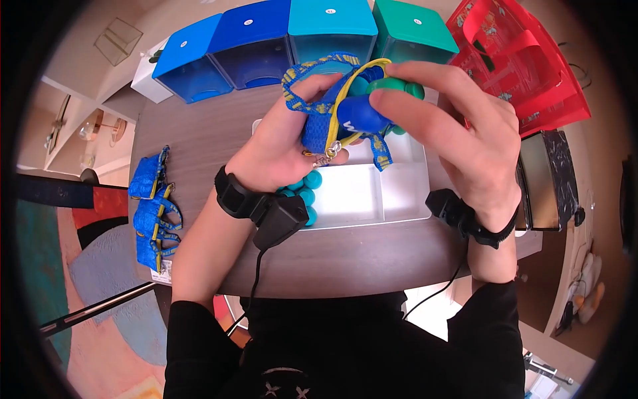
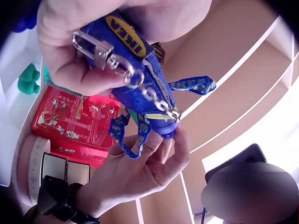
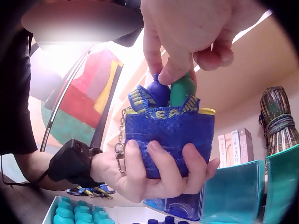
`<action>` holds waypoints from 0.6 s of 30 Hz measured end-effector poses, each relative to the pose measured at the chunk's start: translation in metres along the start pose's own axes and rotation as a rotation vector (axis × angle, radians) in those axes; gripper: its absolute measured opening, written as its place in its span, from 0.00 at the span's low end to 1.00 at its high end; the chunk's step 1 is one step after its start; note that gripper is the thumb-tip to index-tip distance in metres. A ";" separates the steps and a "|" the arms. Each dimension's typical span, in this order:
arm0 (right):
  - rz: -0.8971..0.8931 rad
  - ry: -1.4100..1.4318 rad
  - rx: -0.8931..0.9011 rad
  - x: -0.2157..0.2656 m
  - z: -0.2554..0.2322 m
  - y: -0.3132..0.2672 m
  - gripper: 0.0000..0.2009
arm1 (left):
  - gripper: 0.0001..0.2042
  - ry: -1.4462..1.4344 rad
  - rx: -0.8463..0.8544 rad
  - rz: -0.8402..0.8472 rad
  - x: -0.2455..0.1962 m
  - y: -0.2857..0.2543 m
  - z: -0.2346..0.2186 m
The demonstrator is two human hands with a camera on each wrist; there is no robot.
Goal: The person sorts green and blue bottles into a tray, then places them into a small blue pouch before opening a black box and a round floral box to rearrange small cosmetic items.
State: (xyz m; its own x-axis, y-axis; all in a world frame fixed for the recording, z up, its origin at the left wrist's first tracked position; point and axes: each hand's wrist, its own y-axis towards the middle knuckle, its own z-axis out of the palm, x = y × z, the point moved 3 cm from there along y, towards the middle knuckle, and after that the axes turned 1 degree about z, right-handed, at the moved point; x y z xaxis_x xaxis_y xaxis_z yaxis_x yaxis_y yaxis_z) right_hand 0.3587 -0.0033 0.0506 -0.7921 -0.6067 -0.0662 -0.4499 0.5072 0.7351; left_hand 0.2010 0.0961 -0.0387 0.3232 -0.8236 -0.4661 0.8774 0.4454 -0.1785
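Observation:
My left hand (image 1: pixel 282 149) grips a miniature blue IKEA tote bag (image 3: pixel 170 140) with yellow trim, its fingers wrapped round the outside. A metal chain and clasp (image 2: pixel 149 93) hang from the bag. At its mouth, my right hand (image 1: pixel 475 130) pinches the narrow top of a small blue bottle (image 3: pixel 158 92), whose lower part is hidden in the bag. A small green bottle (image 3: pixel 183 92) stands right beside it, also partly inside. In the head view more green bottles show past the bag's rim, under the right fingers.
Below the hands lies a white divided tray (image 1: pixel 405 196) with several teal bottles (image 1: pixel 308 197) at its left. More small blue bags (image 1: pixel 149 223) lie at the table's left. Blue, teal and green boxes (image 1: pixel 332 23) line the back, with a red bag (image 1: pixel 538 86) at right.

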 end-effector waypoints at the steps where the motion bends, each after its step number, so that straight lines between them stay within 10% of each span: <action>1: -0.003 -0.017 0.004 -0.001 -0.002 0.001 0.12 | 0.16 0.029 -0.025 -0.017 0.002 0.000 0.001; 6: 0.016 -0.051 0.031 -0.001 -0.004 0.001 0.13 | 0.16 0.178 -0.285 0.016 0.004 -0.002 0.015; 11: 0.023 0.016 0.033 0.005 0.003 0.000 0.12 | 0.18 0.123 0.109 -0.094 0.004 0.005 -0.008; 18: 0.115 0.158 0.069 0.006 0.013 -0.003 0.14 | 0.17 0.037 0.043 -0.028 0.005 0.001 0.001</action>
State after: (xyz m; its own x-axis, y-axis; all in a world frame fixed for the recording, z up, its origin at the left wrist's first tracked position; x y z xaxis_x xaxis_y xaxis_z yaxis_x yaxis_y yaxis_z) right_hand 0.3498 -0.0006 0.0394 -0.7679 -0.6280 0.1263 -0.3913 0.6160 0.6837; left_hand 0.2041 0.0919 -0.0400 0.2856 -0.8215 -0.4934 0.9005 0.4063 -0.1551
